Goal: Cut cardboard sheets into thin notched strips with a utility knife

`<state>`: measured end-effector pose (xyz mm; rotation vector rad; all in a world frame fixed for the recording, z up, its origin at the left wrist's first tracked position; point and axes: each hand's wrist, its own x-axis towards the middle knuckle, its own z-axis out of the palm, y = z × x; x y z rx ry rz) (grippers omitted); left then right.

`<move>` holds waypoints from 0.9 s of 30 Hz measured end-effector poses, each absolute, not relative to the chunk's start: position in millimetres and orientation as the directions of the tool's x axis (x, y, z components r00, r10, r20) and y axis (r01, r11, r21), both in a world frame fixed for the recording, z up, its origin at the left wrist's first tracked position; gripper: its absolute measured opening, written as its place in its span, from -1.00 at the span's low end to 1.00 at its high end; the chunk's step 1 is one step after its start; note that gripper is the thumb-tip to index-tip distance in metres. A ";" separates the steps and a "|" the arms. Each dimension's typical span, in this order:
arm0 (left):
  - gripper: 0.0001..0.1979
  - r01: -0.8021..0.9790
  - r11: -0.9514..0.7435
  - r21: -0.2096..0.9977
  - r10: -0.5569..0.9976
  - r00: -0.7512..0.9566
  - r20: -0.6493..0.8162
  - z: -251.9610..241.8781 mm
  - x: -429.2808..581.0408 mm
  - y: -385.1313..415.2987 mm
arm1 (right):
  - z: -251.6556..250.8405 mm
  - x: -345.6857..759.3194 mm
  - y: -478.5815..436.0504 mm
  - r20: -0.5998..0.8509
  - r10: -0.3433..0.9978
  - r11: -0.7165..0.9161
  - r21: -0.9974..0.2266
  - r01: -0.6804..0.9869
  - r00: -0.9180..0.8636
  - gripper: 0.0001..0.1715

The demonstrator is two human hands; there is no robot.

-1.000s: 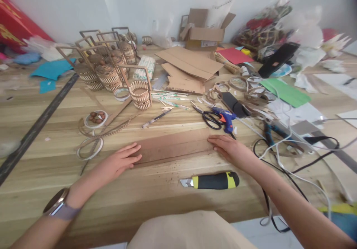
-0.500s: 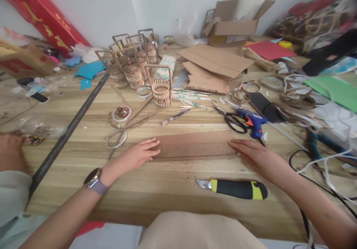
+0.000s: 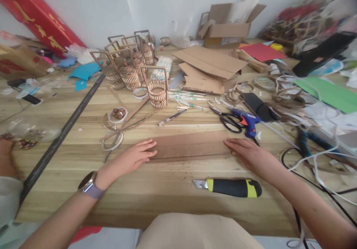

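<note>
A long brown cardboard strip (image 3: 189,144) lies flat on the wooden table in front of me, with a line running along its length. Resting on its left end is my left hand (image 3: 136,154), fingers stretched out and slightly apart. My right hand (image 3: 244,150) touches the right end with extended fingertips; its thumb is mostly hidden. A box cutter (image 3: 232,187) with a yellow and black handle lies nearer to me, blade exposed and pointing left. Small brown crumbs are scattered between the strip and the cutter.
Scissors (image 3: 228,120) and a blue glue gun (image 3: 248,120) lie beyond my right hand. Several small stick baskets (image 3: 129,76) stand at the back left, one basket (image 3: 158,92) closer. Cardboard sheets (image 3: 209,63), a pen (image 3: 171,117) and tape rolls (image 3: 113,140) surround them. Another person's hand (image 3: 7,148) is far left.
The view has shifted a little, so the whole scene sits slightly farther left. Both my hands stay on the ends of the cardboard strip, with no clear movement against it.
</note>
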<state>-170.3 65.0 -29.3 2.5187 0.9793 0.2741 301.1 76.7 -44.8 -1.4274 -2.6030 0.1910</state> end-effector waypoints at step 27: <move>-0.75 0.423 -0.868 0.258 0.360 0.896 -0.259 34.9 -49.8 118.8 | -44.7 299.9 80.1 0.083 0.829 0.558 -0.176 0.811 -0.552 -0.50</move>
